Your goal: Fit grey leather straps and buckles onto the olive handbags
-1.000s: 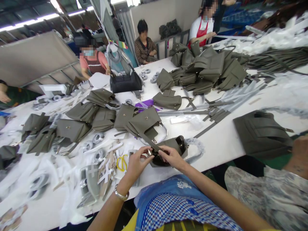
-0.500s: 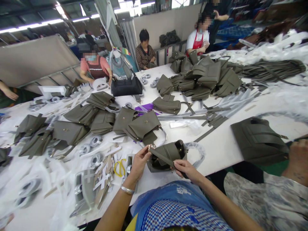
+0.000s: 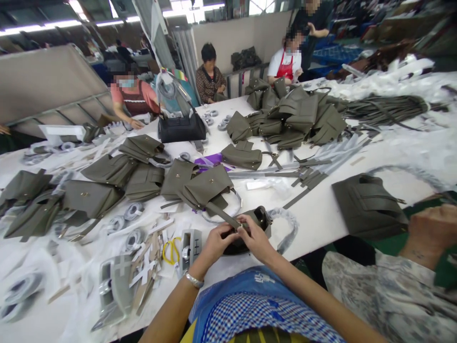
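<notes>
An olive handbag with its top open sits on the table right in front of me, partly hidden by my hands. My left hand is closed at a small metal buckle by the bag's mouth. Close against it, my right hand pinches the olive strap, whose free end points up and to the left. The fingertips of both hands nearly meet at the buckle and cover part of it. A plastic-wrapped handle curves out from the bag's right side.
Yellow-handled scissors and tape dispensers stand to the left. Several olive bags lie beyond, with a large pile farther back. A black bag stands behind. At right, a co-worker's hand is beside another olive bag.
My right hand has moved left and up to join my left hand at the buckle. The strap, which lay across the bag between my hands, now sticks out to the upper left.
</notes>
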A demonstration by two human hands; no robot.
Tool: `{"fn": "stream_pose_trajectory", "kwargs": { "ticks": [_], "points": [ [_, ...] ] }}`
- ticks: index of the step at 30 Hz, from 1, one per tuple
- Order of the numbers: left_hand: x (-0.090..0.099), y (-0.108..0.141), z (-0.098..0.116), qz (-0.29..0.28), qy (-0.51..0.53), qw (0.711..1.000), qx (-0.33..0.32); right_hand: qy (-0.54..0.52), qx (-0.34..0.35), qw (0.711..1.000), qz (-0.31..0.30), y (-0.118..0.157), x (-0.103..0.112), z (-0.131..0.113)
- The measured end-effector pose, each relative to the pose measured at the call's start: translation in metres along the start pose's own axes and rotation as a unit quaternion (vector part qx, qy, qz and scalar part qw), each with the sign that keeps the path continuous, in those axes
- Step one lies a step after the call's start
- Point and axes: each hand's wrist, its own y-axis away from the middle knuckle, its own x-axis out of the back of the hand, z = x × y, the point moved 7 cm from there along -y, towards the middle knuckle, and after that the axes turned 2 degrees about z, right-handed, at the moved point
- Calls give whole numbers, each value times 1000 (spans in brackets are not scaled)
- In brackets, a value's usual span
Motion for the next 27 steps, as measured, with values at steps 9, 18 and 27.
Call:
{"fn": "stream_pose_trajectory", "kwargs": {
  "ticks": [9, 18, 27],
  "points": [
    [-18, -5, -18, -9, -28, 999, 36, 149, 104, 983, 32, -8, -6, -34],
    [-33, -7, 9, -101, 110, 985, 83, -469, -38, 873, 129, -37, 62, -47],
    [-30, -9, 3, 41, 16, 997, 68, -495, -193, 838, 126, 4, 48, 27]
  ]
}}
